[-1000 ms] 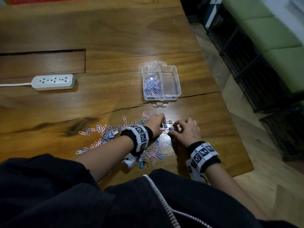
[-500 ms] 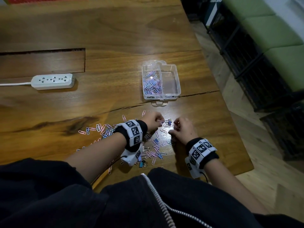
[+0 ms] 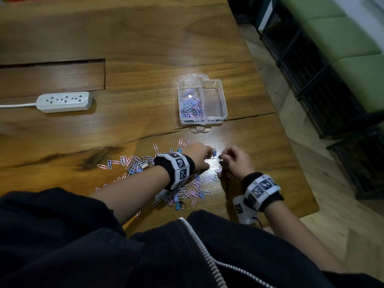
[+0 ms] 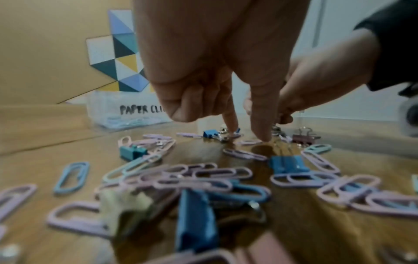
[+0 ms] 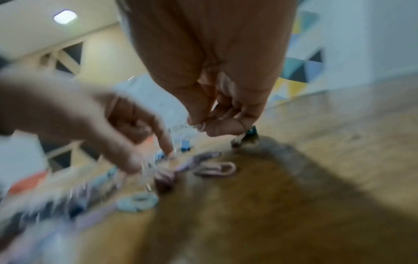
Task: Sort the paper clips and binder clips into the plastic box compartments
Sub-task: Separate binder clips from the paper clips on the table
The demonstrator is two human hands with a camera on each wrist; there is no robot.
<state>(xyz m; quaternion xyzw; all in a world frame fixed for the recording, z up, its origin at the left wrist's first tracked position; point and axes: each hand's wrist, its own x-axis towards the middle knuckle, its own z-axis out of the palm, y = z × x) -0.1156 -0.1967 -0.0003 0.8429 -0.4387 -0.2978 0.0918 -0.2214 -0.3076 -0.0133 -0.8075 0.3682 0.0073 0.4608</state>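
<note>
while the scattered paper clips (image 3: 193, 190) and binder clips (image 3: 178, 205), too many to count, lie nearest, both hands have edged toward 12 o'clock since a second ago. left hand (image 3: 198, 155) presses two straight fingers (image 4: 263, 114) down; right hand (image 3: 236, 161) pinches a binder clip (image 5: 245, 136). one two-compartment plastic box (image 3: 223, 100) sits beyond at 12 o'clock.

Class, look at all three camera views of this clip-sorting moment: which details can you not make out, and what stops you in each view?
- Head view: the label on the plastic box is too small to read in full.
- Left wrist view: the left hand covers the end of the "PAPER CLI" lettering.
- Right wrist view: motion blur smears the clips on the table; what the right hand pinches is unclear.
- Head view: the forearms hide part of the clip pile.
</note>
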